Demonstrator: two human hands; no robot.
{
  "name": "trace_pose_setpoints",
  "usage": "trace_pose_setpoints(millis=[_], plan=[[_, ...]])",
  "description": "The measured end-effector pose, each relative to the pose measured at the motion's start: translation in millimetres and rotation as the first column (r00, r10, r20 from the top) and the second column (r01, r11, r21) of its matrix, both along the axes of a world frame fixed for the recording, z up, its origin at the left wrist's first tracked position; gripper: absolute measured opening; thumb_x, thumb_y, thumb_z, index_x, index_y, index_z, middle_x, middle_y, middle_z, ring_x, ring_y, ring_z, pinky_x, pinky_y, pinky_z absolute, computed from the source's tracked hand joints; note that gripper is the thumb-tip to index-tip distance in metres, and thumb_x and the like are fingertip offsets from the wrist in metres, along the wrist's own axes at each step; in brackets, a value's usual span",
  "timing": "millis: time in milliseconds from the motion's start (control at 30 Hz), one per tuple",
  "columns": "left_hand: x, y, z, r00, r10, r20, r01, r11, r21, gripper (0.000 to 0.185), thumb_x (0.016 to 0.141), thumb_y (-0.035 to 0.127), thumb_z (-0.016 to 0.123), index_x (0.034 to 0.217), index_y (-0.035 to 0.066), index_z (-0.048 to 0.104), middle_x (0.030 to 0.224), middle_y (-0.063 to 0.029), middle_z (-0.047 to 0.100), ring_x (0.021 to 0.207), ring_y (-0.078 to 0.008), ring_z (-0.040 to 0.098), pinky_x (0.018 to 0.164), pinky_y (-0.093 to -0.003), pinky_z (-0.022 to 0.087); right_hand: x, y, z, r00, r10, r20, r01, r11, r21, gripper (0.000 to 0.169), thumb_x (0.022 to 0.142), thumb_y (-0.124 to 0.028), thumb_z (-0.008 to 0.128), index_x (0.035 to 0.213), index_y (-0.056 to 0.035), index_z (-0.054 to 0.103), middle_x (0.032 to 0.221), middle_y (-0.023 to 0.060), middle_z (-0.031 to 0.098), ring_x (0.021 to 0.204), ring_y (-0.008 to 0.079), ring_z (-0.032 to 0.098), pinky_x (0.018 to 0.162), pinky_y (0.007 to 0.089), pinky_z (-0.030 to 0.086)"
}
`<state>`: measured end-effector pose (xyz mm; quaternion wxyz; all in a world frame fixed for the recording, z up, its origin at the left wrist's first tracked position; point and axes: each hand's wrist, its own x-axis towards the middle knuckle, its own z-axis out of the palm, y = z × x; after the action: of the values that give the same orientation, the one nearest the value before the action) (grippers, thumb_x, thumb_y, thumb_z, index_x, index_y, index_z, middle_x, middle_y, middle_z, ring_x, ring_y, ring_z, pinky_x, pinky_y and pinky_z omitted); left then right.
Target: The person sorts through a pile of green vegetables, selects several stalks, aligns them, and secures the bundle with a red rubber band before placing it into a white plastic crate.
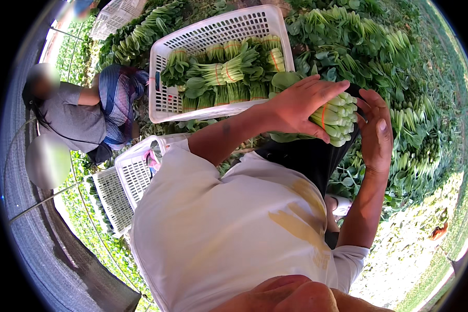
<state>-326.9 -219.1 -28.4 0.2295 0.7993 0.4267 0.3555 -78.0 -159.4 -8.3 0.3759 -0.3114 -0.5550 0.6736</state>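
My left hand (pixel 296 105) is closed around a bunch of leafy greens (pixel 337 117) with pale green stems and an orange band, the cut stem ends turned to the right. My right hand (pixel 376 132) is beside those stem ends, its fingers curved and spread, some fingertips at or behind them; its thumb is off the bunch. Just beyond my left forearm is a white plastic crate (pixel 222 17) holding many bunches of greens (pixel 218 74) with orange or red bands. Two banded bunches lie crosswise on top of the others. The leaves of the held bunch are partly hidden by my left hand.
Loose greens (pixel 351 35) lie in rows on the ground beyond and right of the crate, with more stems (pixel 417 117) at the right. A person (pixel 82 113) crouches at the left. White crates (pixel 134 175) stand near my left side, and another (pixel 115 17) is farther off.
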Motion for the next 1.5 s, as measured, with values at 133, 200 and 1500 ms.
trace_pose_setpoints(millis=[133,200,1500], plan=[[-22,7,-9,0.873,0.054,0.485,0.050,0.979,-0.198,0.121,0.079,0.029,0.092,0.166,0.008,0.010,0.146,-0.0197,0.052,0.134,-0.0290,0.054,0.118,-0.0425,0.037,-20,-10,-8,0.998,-0.067,-0.001,0.067,0.997,0.039,0.106,0.087,-0.068,0.070,0.159,0.0001,0.032,0.160,0.0205,0.039,0.144,0.0339,0.042,0.115,0.0441,0.036],[-47,18,-21,0.696,0.131,0.706,0.055,0.971,-0.233,0.113,0.088,0.022,0.086,0.166,0.009,0.006,0.146,-0.0184,0.053,0.135,-0.0256,0.051,0.118,-0.0410,0.037,-21,-13,-17,0.997,-0.054,0.055,0.049,0.995,0.088,0.093,0.095,-0.057,0.069,0.159,0.0005,0.033,0.156,0.0215,0.044,0.140,0.0326,0.048,0.111,0.0426,0.041],[-195,199,-242,0.768,0.640,0.019,-0.591,0.720,-0.363,0.042,0.105,0.042,0.057,0.141,0.020,0.062,0.141,-0.0104,0.062,0.132,-0.0341,0.057,0.112,-0.0530,0.042,151,-111,-143,0.773,-0.371,0.514,0.599,0.695,-0.399,0.046,0.102,-0.020,0.066,0.143,-0.0005,0.055,0.128,0.0139,0.069,0.100,0.0177,0.072,0.077,0.0261,0.056]])
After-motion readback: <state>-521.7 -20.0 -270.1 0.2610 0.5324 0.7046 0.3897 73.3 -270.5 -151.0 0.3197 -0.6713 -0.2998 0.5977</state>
